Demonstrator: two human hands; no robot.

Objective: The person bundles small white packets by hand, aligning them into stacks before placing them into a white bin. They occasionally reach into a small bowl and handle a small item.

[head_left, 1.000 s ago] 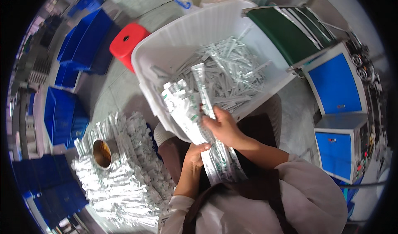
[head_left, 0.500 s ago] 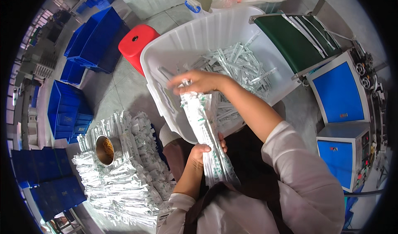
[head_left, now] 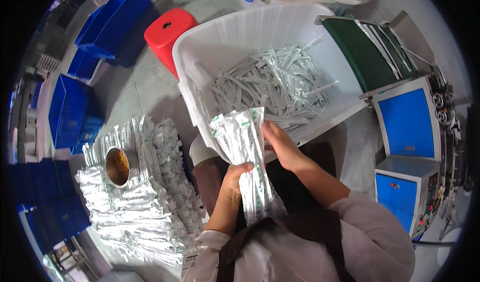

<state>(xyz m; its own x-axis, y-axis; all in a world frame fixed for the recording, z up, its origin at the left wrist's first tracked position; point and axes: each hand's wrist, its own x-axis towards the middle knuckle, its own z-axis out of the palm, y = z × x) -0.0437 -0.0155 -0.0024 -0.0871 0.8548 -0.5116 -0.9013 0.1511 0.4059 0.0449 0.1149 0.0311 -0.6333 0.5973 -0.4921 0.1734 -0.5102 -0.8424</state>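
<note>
A bundle of long clear plastic packets (head_left: 246,152) stands upright over my lap. My left hand (head_left: 234,181) grips the bundle around its lower middle. My right hand (head_left: 278,143) presses against the bundle's right side near the top, fingers curled around it. Just beyond sits a big white plastic tub (head_left: 240,37) holding several loose packets (head_left: 280,82) of the same kind. The bundle's lower end runs down toward my dark apron.
A large heap of bundled packets (head_left: 140,202) lies on the floor at my left, with a tape roll (head_left: 118,166) on top. A red stool (head_left: 167,29) and blue crates (head_left: 75,107) stand beyond. A green conveyor (head_left: 365,47) and blue-panelled machines (head_left: 407,122) are on the right.
My right hand has come back from reaching into the tub and now rests on the bundle's right side. The left hand keeps its hold lower down.
</note>
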